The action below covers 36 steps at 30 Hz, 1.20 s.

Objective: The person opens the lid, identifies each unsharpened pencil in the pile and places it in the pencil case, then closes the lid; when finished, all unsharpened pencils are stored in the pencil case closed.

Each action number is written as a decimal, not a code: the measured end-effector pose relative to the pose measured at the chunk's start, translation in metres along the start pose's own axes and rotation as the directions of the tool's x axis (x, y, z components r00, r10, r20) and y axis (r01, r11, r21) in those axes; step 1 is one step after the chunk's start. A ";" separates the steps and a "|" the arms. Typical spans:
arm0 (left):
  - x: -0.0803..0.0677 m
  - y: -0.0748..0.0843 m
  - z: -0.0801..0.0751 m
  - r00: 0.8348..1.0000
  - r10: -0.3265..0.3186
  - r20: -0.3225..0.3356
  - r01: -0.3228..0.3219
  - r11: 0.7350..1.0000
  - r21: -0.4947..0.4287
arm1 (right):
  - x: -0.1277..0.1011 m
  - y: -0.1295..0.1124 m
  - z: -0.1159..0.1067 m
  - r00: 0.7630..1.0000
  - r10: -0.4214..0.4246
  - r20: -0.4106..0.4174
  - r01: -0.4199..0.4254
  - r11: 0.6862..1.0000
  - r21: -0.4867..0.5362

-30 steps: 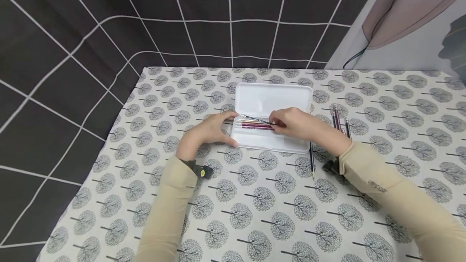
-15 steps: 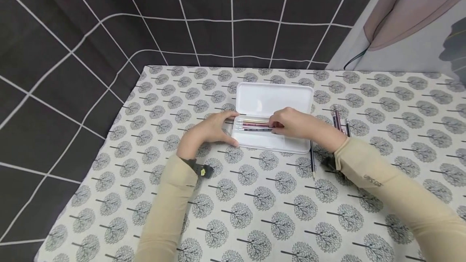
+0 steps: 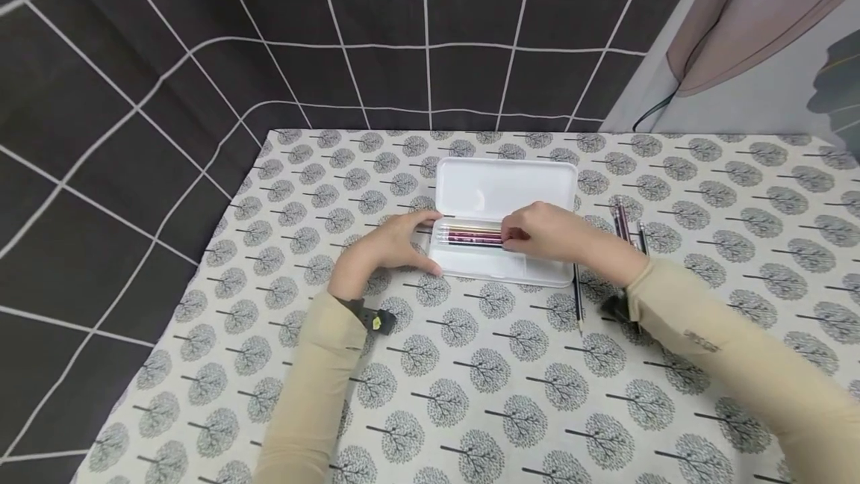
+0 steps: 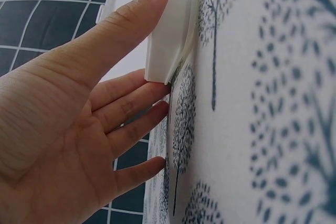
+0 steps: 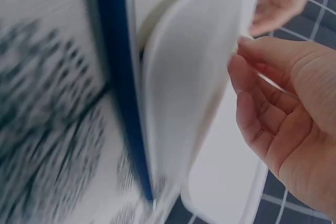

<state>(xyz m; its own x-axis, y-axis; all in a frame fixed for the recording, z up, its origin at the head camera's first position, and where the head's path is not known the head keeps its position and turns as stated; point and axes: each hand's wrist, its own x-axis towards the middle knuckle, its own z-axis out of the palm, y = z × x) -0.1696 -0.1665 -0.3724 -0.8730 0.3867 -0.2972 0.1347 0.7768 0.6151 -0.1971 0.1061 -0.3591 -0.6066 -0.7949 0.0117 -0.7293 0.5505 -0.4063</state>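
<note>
At the far left hangs a dark curtain (image 3: 101,133) crossed by white grid lines, running behind the table. The table wears a pale cloth (image 3: 470,394) printed with grey trees.

The left hand (image 3: 388,245) rests at the left end of the white pencil case (image 3: 505,189), fingers straight and fairly spread — the thumb lies flat against the case's near corner while the other fingers touch the cloth just beside it. From the left wrist the thumb (image 4: 128,22) presses along the case's edge (image 4: 170,35), and nothing is curled round anything.

The case lies open in the middle of the table, its lid folded back flat toward the curtain. In the tray lies a row of pencils (image 3: 470,234), side by side and parallel to the long edge, pink and dark shafts among them.

The right hand (image 3: 547,234) sits over the right end of that row, fingers bent down onto the pencils. Whether they pinch one or only touch the row, I cannot tell — the right-wrist view is blurred and shows loosely curled fingers (image 5: 262,87) at the case's rim (image 5: 194,93).

Right of the case, a dark pencil (image 3: 576,297) lies on the cloth near the right wrist, and a few more pencils (image 3: 625,221) lie just beyond it.
</note>
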 end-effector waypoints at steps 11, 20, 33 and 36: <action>-0.005 -0.006 -0.003 1.000 -0.013 -0.024 0.013 1.000 0.001 | -0.080 0.024 -0.030 0.920 0.334 -0.205 -0.335 0.942 0.028; -0.003 0.002 0.001 1.000 0.011 -0.020 -0.011 1.000 0.002 | -0.120 0.044 -0.033 0.813 0.579 -0.060 -0.568 0.812 0.130; -0.003 0.003 0.002 0.999 0.025 -0.021 -0.025 1.000 0.003 | -0.121 0.052 -0.025 0.770 0.638 0.022 -0.632 0.758 0.163; -0.003 0.003 0.002 0.999 0.029 -0.020 -0.029 0.999 0.026 | -0.119 0.050 -0.026 0.760 0.649 0.028 -0.644 0.747 0.168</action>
<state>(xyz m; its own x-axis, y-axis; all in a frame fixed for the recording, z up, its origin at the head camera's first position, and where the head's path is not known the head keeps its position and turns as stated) -0.1659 -0.1645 -0.3709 -0.8779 0.3993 -0.2643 0.1721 0.7782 0.6040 -0.1696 0.2354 -0.3573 -0.9256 -0.2541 -0.2806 -0.1007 0.8798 -0.4645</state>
